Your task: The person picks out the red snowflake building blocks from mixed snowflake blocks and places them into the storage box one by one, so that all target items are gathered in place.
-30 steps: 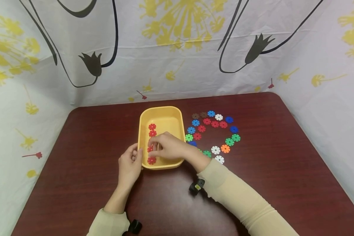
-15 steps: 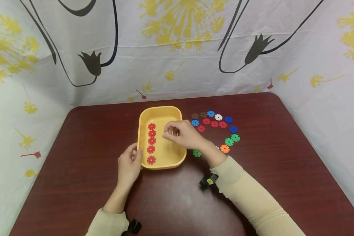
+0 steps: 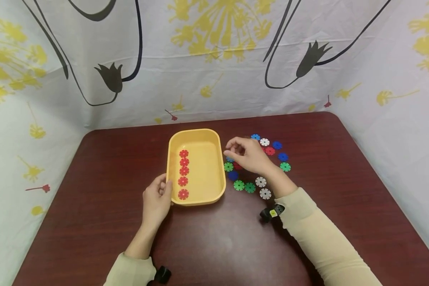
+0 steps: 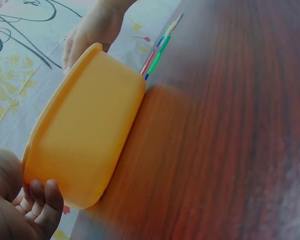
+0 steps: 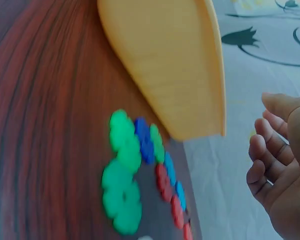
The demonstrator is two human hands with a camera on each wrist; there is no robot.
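Note:
A yellow plastic tray (image 3: 205, 171) stands on the table, with several red notched flower-shaped discs (image 3: 184, 171) in a column along its left side. My left hand (image 3: 157, 200) grips the tray's left edge near the front corner; the left wrist view shows its fingers against the tray's outer wall (image 4: 90, 120). To the right of the tray, my right hand (image 3: 252, 157) hovers over loose discs, its fingers loosely curled and nothing visible in them. Green discs (image 3: 238, 185), white discs (image 3: 265, 194) and blue discs (image 3: 283, 157) lie about it, while others are hidden beneath the hand.
The dark red wooden table (image 3: 103, 178) has a rounded far edge. A white cloth (image 3: 221, 95) with printed flowers hangs behind it and at both sides. Each wrist carries a small black camera, the right one (image 3: 271, 213) just above the table.
My right hand has withdrawn from over the red column in the tray, moving right across the rim to the loose discs. The left hand and tray have stayed put.

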